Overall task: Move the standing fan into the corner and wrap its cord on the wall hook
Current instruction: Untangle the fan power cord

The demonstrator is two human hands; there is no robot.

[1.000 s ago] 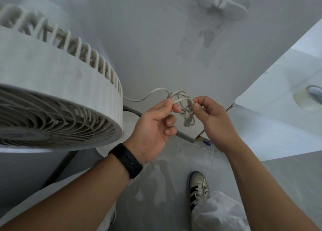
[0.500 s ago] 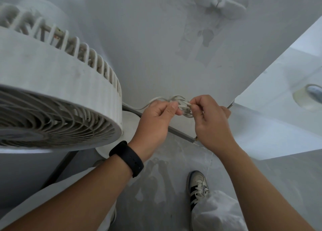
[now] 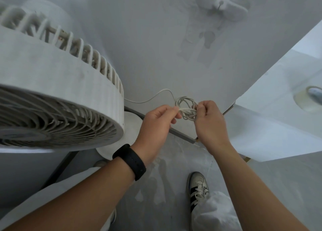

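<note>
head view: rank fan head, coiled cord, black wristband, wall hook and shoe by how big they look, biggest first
1. fan head, by far, though it is nearest the camera
2. shoe
3. wall hook, close to the shoe, so unsure
4. black wristband
5. coiled cord, about like the wristband, held by left hand and right hand

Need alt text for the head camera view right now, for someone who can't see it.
Both hands, left hand and right hand, pinch a small coil of white cord near the wall. The standing fan is at left; the wall hook above holds nothing.
</note>
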